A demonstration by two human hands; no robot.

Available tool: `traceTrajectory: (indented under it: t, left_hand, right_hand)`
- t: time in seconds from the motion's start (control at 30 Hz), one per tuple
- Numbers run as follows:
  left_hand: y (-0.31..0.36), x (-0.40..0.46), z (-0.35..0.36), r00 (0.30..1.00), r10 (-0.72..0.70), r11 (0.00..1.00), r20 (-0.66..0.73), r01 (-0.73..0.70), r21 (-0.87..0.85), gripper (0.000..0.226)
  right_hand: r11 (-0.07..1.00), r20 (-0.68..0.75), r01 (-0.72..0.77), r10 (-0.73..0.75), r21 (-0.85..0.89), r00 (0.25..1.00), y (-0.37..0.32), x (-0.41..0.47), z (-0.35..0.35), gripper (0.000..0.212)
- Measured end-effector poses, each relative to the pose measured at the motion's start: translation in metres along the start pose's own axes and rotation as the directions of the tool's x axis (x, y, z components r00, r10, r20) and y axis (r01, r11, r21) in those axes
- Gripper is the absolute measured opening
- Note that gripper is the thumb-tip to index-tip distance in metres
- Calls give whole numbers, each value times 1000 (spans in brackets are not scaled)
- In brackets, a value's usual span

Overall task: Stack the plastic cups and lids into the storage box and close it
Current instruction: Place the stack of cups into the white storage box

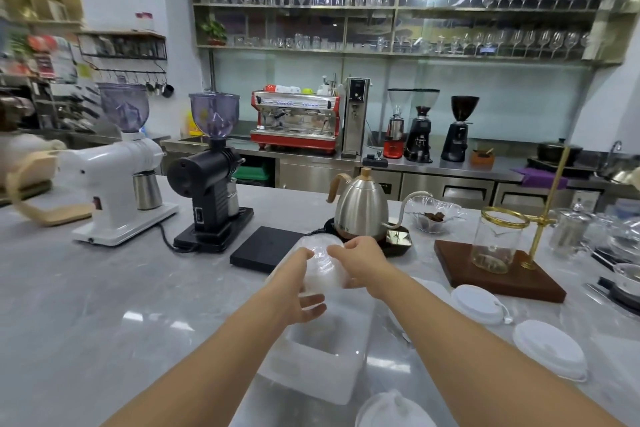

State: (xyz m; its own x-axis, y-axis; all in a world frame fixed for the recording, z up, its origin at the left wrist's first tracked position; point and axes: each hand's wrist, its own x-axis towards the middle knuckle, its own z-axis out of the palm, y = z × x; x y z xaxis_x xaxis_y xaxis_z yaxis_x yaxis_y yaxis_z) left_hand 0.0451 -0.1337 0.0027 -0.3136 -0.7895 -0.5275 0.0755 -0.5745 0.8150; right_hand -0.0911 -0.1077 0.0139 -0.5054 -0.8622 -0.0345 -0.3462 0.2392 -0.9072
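— Marble counter (pixel 104 305) in a coffee bar, glass shelves behind. What stands on it, from the left?

— First the white grinder (pixel 117 180), then the black grinder (pixel 211 184), a black scale (pixel 266 248), the steel gooseneck kettle (pixel 363 208), and a glass pour-over stand (pixel 498 246) on its wooden base.

— And the hands?

— Both are closed on a nested stack of clear plastic cups (pixel 322 267). The left hand (pixel 298 288) cups the stack from below and the side; the right hand (pixel 360 263) pinches its far end. I can't count the cups.

— Where is the box?

— The translucent storage box (pixel 322 357) sits open directly beneath the hands, nearer the person. The stack lies tilted, its long axis running away from the person — so it sits roughly in line with the box's length and, I'd judge, only needs lowering.

— The lids?

— Three white lids (pixel 479 303) lie on the counter to the right, another (pixel 394 409) at the bottom edge — closest to the right hand. None is in the box that I can see.
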Motion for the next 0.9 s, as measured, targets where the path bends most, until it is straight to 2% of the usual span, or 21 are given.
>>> traceTrajectory:
  t: [0.1,0.3,0.47,0.67,0.73,0.83,0.9]
  left_hand:
    - [-5,8,0,999,16,1000,-47,-18,-26,48]
    - [-4,13,-3,996,21,999,-86,-25,-45,54]
    - [-6,14,-5,996,-9,997,-86,16,81,62]
    - [-9,11,-5,992,-27,985,-127,48,163,41]
    - [-8,12,-4,991,-45,990,-128,61,123,42]
    - [-6,11,-2,992,-69,997,-109,73,40,45]
    - [-5,12,-1,994,-67,998,-86,68,8,49]
  right_hand:
    - [998,40,-28,30,-57,999,1,5,6,23]
    - [978,66,-146,157,-150,985,4,9,19,25]
    - [976,69,-200,206,-89,976,12,12,27,26]
    - [976,58,-179,187,-126,981,19,16,34,19]
    - [975,60,-167,177,-145,982,19,16,34,19]
    - [953,44,-105,122,-285,992,20,16,34,20]
    - [943,22,-96,109,-319,994,22,16,34,22]
